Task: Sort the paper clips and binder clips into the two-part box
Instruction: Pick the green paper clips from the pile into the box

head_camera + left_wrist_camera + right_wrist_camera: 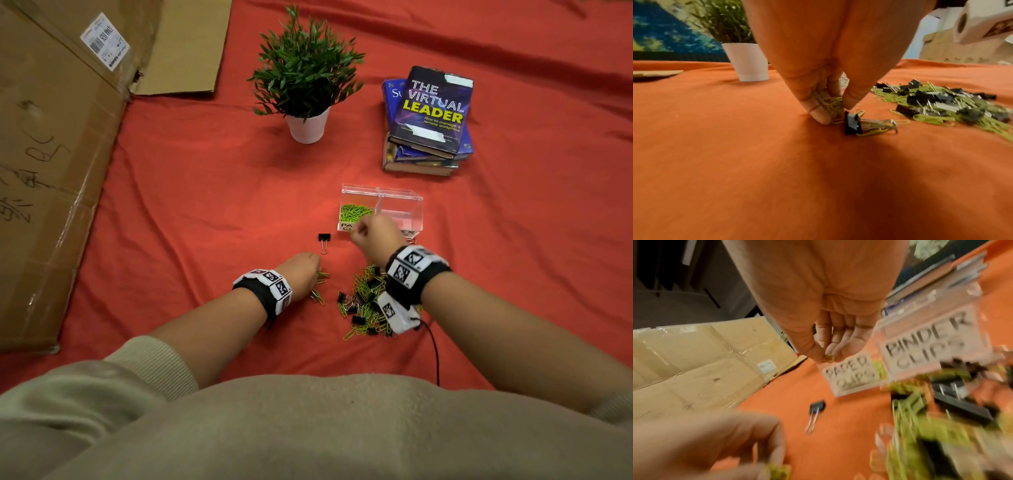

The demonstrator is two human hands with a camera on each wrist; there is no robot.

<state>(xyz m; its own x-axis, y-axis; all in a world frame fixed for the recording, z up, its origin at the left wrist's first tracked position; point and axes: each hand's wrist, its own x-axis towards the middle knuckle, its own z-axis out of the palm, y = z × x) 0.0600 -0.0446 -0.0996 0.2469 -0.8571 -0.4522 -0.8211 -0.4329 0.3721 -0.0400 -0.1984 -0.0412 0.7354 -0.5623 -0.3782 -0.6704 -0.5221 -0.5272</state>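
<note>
A person in a beige sweater is sorting clips on a bench covered with a red cloth [191, 212]. The left hand [301, 275] is reaching down to the cloth, its fingers [818, 112] pinching a few green paper clips [833, 104] against the thumb; a lone black binder clip [854, 124] tangled with green paper clips is lying just beside those fingertips. The right hand [371, 234] is hovering at the front wall of the clear two-part box [400, 198], thumb and fingers curled around a small green paper clip [828, 357], in front of the box's "PAPER CLIPS" label [852, 374]. The left compartment is holding a heap of green paper clips [354, 210]; the right compartment, labelled "BINDER CLIPS" [925, 344], is showing no clips from the head view. Between the two wrists, a mixed pile of green paper clips and black binder clips [368, 301] is lying on the cloth. Another black binder clip [324, 241] is sitting alone near the box's left front corner. Beyond the box, a potted plant [306, 78] in a white pot and a stack of books [428, 123] are standing well apart from the work. A flattened cardboard box [51, 154] is lying along the left edge.
</note>
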